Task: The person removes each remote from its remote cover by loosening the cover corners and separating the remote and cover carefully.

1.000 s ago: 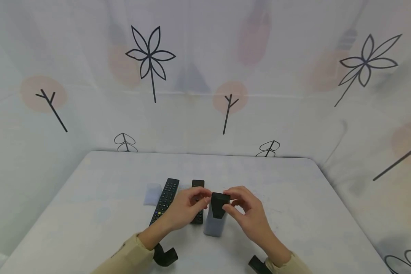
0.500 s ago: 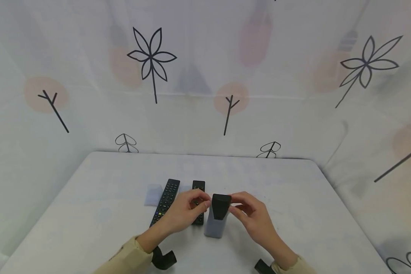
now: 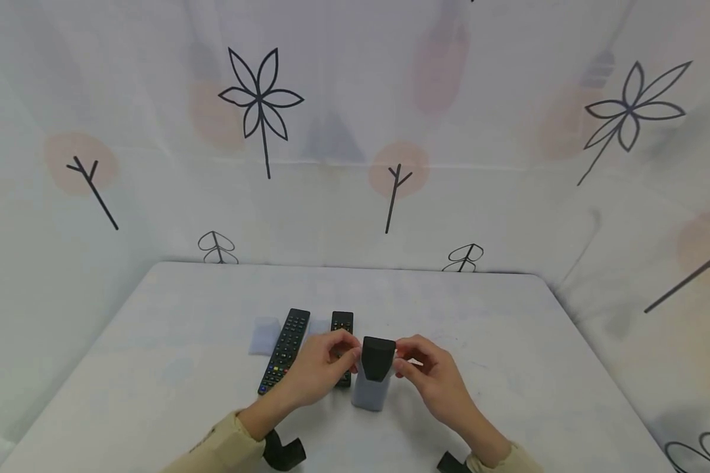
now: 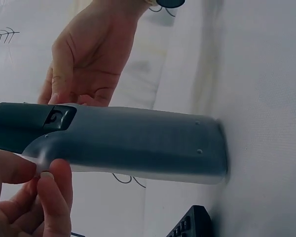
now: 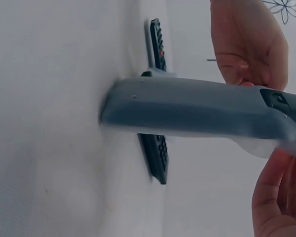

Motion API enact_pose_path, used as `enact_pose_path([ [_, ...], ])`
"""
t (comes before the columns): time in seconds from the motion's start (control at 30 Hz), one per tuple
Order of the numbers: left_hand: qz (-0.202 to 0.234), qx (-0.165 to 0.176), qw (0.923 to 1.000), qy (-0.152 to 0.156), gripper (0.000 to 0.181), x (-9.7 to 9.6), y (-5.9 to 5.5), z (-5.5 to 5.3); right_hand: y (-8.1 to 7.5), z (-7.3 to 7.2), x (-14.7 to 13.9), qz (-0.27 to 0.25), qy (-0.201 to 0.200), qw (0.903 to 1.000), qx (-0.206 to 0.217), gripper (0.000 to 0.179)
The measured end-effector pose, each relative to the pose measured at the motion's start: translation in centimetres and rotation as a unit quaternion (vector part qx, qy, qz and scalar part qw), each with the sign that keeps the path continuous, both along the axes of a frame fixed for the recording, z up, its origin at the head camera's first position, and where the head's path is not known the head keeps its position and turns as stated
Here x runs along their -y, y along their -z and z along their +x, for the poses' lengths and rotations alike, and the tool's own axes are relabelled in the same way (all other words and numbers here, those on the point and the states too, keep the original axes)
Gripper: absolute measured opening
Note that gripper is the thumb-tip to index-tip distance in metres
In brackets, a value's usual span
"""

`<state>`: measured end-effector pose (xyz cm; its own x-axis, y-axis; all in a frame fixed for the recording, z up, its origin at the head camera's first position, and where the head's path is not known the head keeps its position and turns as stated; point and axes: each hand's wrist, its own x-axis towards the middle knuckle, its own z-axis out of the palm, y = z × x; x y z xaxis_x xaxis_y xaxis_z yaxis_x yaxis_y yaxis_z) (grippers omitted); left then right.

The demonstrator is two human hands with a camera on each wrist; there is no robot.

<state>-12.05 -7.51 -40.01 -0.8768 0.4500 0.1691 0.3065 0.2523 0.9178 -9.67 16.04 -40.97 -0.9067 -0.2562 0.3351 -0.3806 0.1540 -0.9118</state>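
A black remote control (image 3: 378, 358) stands on end, mostly inside a translucent soft sleeve (image 3: 369, 393), its bare top sticking out. My left hand (image 3: 322, 364) is at the left of the sleeve's mouth; in the left wrist view its thumb and finger pinch the sleeve edge (image 4: 43, 160) just under the bare top. On the opposite side, my right hand (image 3: 432, 371) pinches the sleeve's other edge, with a loose flap (image 5: 259, 146) of it showing in the right wrist view. The sleeve's lower end meets the white table (image 5: 49, 148).
A long black remote (image 3: 284, 351) lies left of my left hand, and a shorter one (image 3: 342, 320) lies partly behind that hand. Flat translucent sleeves (image 3: 264, 336) lie around them. Black wrist straps (image 3: 285, 454) hang under the sleeves of my jacket. A patterned cloth (image 3: 331, 217) closes off the back.
My right thumb and fingers have slid off the remote's bare top onto the sleeve edge. The left hand stays almost in place, and the remote remains upright.
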Motion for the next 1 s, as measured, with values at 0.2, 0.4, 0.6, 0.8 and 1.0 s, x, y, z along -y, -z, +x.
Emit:
enact_pose_path([
  [0.2,0.034,0.037,0.9987,-0.01,0.011,-0.3,0.3,0.0,-0.1,0.3,0.6,0.008,0.033,0.9985,0.044,0.026],
  [0.4,0.04,0.045,0.9981,-0.013,0.007,-0.4,0.5,0.2,-0.1,0.7,1.1,0.052,0.084,0.9946,0.033,0.028],
  [0.6,-0.006,0.001,0.9998,-0.021,0.007,-0.2,0.7,0.4,-0.4,1.3,1.4,0.116,0.14,0.9833,0.009,0.024],
  [0.8,-0.036,-0.028,0.9982,-0.04,0.01,-0.1,0.8,0.7,-0.6,1.9,1.6,0.129,0.148,0.9801,0.028,0.027],
  [1.0,-0.029,-0.032,0.9973,-0.059,0.011,-0.2,0.9,0.6,-0.6,1.9,1.8,0.125,0.156,0.9797,0.009,0.033],
])
